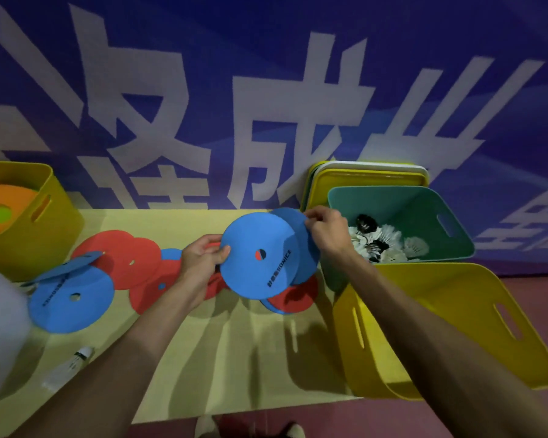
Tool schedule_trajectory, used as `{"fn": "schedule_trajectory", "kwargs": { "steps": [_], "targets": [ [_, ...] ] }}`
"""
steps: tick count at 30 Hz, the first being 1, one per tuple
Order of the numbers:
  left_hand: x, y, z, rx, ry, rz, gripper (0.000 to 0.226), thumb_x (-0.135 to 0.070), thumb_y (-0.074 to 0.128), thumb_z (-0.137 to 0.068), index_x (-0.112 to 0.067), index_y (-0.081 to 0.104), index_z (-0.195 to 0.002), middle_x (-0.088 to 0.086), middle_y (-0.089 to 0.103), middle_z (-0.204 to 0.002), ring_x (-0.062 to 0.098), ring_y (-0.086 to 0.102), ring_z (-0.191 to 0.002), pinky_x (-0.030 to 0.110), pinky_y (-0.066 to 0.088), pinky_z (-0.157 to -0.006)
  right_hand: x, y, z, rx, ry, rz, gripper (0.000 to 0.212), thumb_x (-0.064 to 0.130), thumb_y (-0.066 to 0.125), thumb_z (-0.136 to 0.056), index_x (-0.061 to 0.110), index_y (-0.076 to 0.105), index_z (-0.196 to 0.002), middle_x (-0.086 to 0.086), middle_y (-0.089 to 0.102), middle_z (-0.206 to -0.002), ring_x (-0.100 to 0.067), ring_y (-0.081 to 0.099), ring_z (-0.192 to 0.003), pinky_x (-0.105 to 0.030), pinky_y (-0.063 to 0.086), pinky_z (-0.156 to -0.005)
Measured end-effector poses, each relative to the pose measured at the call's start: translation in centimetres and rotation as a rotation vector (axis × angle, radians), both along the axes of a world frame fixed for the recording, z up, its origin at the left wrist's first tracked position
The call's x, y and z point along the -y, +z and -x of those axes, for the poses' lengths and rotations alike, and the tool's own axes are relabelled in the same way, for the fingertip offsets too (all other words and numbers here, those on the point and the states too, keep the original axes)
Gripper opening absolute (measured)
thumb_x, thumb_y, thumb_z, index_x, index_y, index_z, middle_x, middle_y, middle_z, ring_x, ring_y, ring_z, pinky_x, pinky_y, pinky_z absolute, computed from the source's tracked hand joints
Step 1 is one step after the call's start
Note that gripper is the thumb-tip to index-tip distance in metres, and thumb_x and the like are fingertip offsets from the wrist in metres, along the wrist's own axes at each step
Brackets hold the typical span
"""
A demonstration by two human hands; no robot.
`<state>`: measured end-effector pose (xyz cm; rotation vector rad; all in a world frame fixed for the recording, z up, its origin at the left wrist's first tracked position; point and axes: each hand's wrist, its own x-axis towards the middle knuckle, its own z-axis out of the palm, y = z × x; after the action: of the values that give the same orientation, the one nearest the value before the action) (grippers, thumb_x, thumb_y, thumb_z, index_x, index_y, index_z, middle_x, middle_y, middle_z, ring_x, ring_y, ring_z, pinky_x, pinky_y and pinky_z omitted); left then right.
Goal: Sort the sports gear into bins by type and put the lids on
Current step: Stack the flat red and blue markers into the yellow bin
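Where the front blue disc (260, 254) is: lifted clear of the table (234, 358), just left of the green bin (424, 203), its face tilted toward me.
Grip, left hand (203, 254): it pinches that disc's left edge, thumb on the face and fingers behind.
Grip, right hand (326, 229): it pinches the top rim of a second blue disc (301, 245), which overlaps behind the first on the side nearer the green bin.
Handling: I judge these discs light, thin and bendy, and not fragile. Held by one edge they may sag, so I'd take the rim between thumb and fingers, or stack them and carry them flat.
Other discs: red discs (124, 257) overlap on the table left of the green bin, and a loose blue disc (70, 301) lies further left.
Green bin contents: shuttlecocks (380, 245), with stacked lids (361, 178) leaning behind it.
Near yellow bin (456, 311): in front of the green bin, and I see nothing inside.
Far yellow bin (54, 216): well left of the green bin, holding orange discs (10, 210).
Stray shuttlecock (76, 358): well left of the green bin, on the table nearer me.
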<state>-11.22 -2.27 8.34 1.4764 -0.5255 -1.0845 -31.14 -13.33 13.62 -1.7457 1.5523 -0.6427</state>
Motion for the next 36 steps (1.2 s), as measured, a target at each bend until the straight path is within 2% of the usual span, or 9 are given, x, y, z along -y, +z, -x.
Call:
{"fn": "schedule_trajectory", "kwargs": {
  "steps": [3,9,14,17,21,24,29,33,36],
  "targets": [
    [1.6,2.0,3.8,-0.016,-0.143,0.039,0.016,0.001,0.061,-0.086,-0.013,0.065,-0.094,0.011,0.07,-0.094,0.024,0.065,-0.083,0.035,0.052,-0.075,1.2,1.9,5.1,0.087,-0.075,0.013,0.022,0.007,0.052,-0.086,0.013,0.07,-0.096,-0.003,0.068,-0.098,-0.02,0.057,-0.096,-0.026,0.038,-0.078],
    [5.0,4.2,13.4,0.007,-0.487,0.07,0.018,0.002,0.062,-0.084,-0.011,0.062,-0.097,0.004,0.072,-0.078,0.017,0.067,-0.072,0.025,0.055,-0.066,1.9,4.2,17.8,0.125,-0.045,-0.194,0.021,0.005,0.05,-0.09,0.013,0.063,-0.075,-0.007,0.063,-0.081,-0.021,0.055,-0.077,-0.032,0.041,-0.07],
    [6.3,4.1,20.7,0.321,-0.745,0.023,0.017,0.002,0.06,-0.087,-0.011,0.06,-0.098,-0.002,0.064,-0.065,0.001,0.06,-0.06,0.019,0.049,-0.062,2.0,2.9,25.8,-0.07,0.031,-0.316,0.022,0.004,0.047,-0.092,0.005,0.061,-0.075,-0.008,0.061,-0.078,-0.021,0.053,-0.073,-0.032,0.041,-0.066],
    [6.8,2.8,23.4,0.618,-0.848,0.013,0.018,-0.006,0.065,-0.086,-0.013,0.063,-0.102,0.003,0.061,-0.083,0.009,0.058,-0.08,0.025,0.047,-0.073,1.8,0.6,28.1,-0.181,0.099,-0.391,0.024,0.0,0.045,-0.092,0.007,0.052,-0.069,-0.012,0.049,-0.067,-0.021,0.041,-0.06,-0.029,0.033,-0.056],
    [6.6,1.9,25.4,0.781,-0.91,0.031,0.023,-0.014,0.069,-0.085,-0.013,0.067,-0.108,-0.003,0.063,-0.087,0.008,0.058,-0.082,0.019,0.045,-0.072,1.5,-2.5,28.5,-0.23,0.15,-0.443,0.017,-0.001,0.044,-0.092,0.006,0.057,-0.084,-0.006,0.049,-0.064,-0.017,0.042,-0.057,-0.025,0.03,-0.051],
    [6.4,1.2,25.8,0.8,-0.961,0.032,0.022,-0.015,0.067,-0.086,-0.015,0.068,-0.108,0.001,0.067,-0.085,0.008,0.061,-0.079,0.02,0.049,-0.072,1.7,-4.4,28.4,-0.238,0.205,-0.526,0.02,-0.002,0.043,-0.09,0.01,0.053,-0.078,-0.007,0.044,-0.057,-0.018,0.037,-0.049,-0.025,0.029,-0.048],
    [6.1,0.3,25.9,0.791,-0.916,0.036,0.018,-0.011,0.064,-0.087,-0.017,0.07,-0.103,0.004,0.071,-0.094,0.013,0.065,-0.085,0.015,0.047,-0.074,1.8,-6.8,28.4,-0.502,0.207,-0.551,0.011,0.007,0.054,-0.086,0.004,0.063,-0.081,-0.008,0.06,-0.065,-0.017,0.057,-0.048,-0.021,0.046,-0.042],
    [5.8,0.5,25.1,0.791,-0.779,0.076,0.018,-0.005,0.062,-0.087,-0.013,0.071,-0.099,0.002,0.071,-0.096,0.011,0.063,-0.088,0.001,0.04,-0.069,1.8,-6.3,27.7,-0.691,0.194,-0.421,0.016,0.013,0.055,-0.082,0.005,0.064,-0.072,-0.008,0.065,-0.065,-0.019,0.065,-0.055,-0.029,0.057,-0.058],
    [5.7,0.4,24.1,0.781,-0.711,0.097,0.019,-0.002,0.06,-0.086,-0.016,0.072,-0.094,0.002,0.072,-0.094,0.012,0.064,-0.087,0.001,0.04,-0.067,2.1,-4.8,26.3,-0.79,0.18,-0.271,0.012,0.013,0.054,-0.08,0.008,0.054,-0.069,-0.008,0.059,-0.075,-0.026,0.059,-0.07,-0.03,0.05,-0.065]
  ]
}}
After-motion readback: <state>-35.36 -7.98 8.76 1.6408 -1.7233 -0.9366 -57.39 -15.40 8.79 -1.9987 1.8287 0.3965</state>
